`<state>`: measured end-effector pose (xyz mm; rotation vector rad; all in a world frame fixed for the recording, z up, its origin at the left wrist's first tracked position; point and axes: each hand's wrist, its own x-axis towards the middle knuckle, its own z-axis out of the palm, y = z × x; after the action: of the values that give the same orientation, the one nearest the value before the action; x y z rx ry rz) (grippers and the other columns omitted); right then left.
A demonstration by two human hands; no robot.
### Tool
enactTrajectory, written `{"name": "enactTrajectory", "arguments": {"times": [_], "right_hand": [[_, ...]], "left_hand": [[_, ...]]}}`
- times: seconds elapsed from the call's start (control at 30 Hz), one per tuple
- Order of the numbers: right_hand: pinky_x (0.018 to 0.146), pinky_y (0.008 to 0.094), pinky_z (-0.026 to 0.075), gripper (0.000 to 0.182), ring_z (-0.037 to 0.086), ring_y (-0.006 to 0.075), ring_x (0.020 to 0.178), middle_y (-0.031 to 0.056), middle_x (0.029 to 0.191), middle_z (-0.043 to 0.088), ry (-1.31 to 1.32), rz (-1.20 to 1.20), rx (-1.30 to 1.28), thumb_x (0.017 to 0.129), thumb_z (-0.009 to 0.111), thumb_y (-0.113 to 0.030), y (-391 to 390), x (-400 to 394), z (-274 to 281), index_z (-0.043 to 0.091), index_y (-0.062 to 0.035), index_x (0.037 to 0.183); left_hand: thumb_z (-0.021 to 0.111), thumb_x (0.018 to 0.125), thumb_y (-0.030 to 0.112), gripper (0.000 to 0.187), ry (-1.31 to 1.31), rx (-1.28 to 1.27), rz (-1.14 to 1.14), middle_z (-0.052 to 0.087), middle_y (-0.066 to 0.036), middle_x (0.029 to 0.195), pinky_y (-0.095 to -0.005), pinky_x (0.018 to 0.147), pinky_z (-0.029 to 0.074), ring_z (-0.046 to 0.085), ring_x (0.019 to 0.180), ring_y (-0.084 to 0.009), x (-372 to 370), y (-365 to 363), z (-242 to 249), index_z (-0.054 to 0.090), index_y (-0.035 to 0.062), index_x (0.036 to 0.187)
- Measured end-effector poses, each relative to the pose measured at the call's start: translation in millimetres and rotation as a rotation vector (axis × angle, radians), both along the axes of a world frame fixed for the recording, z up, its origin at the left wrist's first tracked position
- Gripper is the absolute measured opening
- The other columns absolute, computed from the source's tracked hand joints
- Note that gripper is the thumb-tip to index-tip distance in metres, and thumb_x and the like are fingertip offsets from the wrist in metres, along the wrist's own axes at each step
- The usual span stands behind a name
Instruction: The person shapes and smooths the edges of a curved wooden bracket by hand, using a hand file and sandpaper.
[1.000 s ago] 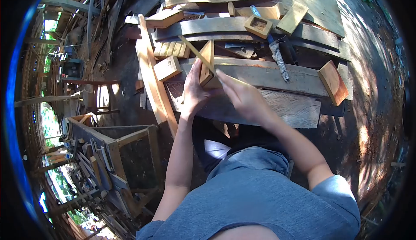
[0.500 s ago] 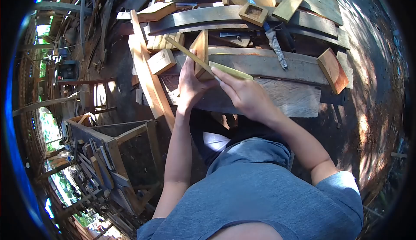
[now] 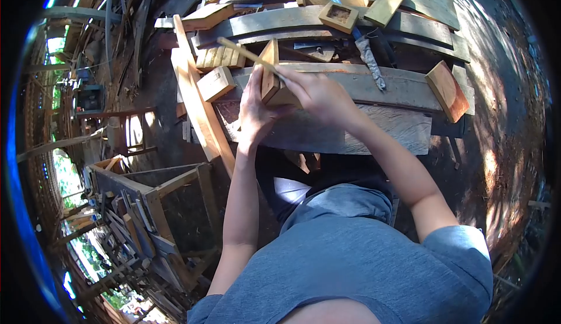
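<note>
My left hand (image 3: 255, 113) is wrapped around the near left side of a wooden block (image 3: 269, 81), which is tilted with one corner pointing away from me. In my right hand (image 3: 322, 97) is a thin wooden strip (image 3: 242, 51), pinched at its near end. The strip lies slantwise across the block's upper part, its free end reaching out to the far left. My right fingers are close beside the block and hide part of it. Just left of my left hand sits a small pale block (image 3: 215, 83), with a grooved wooden piece (image 3: 222, 58) behind it.
Curved planks (image 3: 362, 84) form the bench top before me. On it rest a hollowed square block (image 3: 338, 17), a tool with a wrapped handle (image 3: 370, 61), a flat block (image 3: 386, 6) and a reddish-ended block (image 3: 449, 92). A long beam (image 3: 201, 107) slants along the left; a wooden frame (image 3: 153, 198) stands lower left.
My right hand has moved a little away from me and left, carrying the strip farther across the block. My left hand and the block have stayed nearly in place.
</note>
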<state>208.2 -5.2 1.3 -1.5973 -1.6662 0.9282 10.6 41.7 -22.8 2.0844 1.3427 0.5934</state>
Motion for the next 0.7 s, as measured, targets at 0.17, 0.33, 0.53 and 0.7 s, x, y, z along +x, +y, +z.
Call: {"name": "enactTrajectory", "arguments": {"times": [0.17,0.33,0.53,0.7], "right_hand": [[0.076,0.0577,0.056,0.039,0.07,0.0469,0.082,0.0273,0.084,0.071,-0.053,-0.098,0.043,0.105,0.046,-0.034,40.3,-8.0,-21.4,0.059,-0.0222,0.14],[0.08,0.0553,0.055,0.043,0.07,0.0468,0.087,0.0269,0.094,0.071,-0.031,-0.006,-0.065,0.106,0.045,-0.033,-25.0,1.7,5.1,0.053,-0.0212,0.147],[0.088,0.0517,0.054,0.045,0.067,0.0447,0.104,0.0273,0.116,0.068,0.063,-0.115,-0.017,0.106,0.045,-0.031,52.0,1.2,-35.2,0.05,-0.0184,0.149],[0.081,0.0578,0.054,0.043,0.07,0.0457,0.091,0.0271,0.095,0.071,0.06,-0.017,-0.03,0.105,0.047,-0.033,-25.4,4.1,-10.6,0.053,-0.0238,0.147]], "left_hand": [[0.1,0.056,0.032,0.118,-0.023,0.037,-0.035,0.047,-0.023,0.151,-0.045,0.117,0.039,0.046,0.14,-0.0382,-1.1,4.5,-3.8,0.037,-0.0005,0.151],[0.1,0.056,0.032,0.119,-0.08,0.007,-0.03,0.046,-0.024,0.151,-0.0446,0.119,0.037,0.045,0.141,-0.0385,-1.0,0.2,-2.1,0.036,-0.0009,0.152],[0.099,0.057,0.034,0.12,0.017,0.032,-0.013,0.046,-0.023,0.151,-0.0444,0.119,0.037,0.045,0.14,-0.0384,-2.7,4.0,-5.4,0.035,-0.0004,0.152],[0.099,0.059,0.031,0.117,-0.086,-0.017,-0.011,0.047,-0.024,0.15,-0.0455,0.117,0.038,0.046,0.14,-0.0388,-1.9,-0.6,-4.2,0.035,0.0007,0.153]]}}
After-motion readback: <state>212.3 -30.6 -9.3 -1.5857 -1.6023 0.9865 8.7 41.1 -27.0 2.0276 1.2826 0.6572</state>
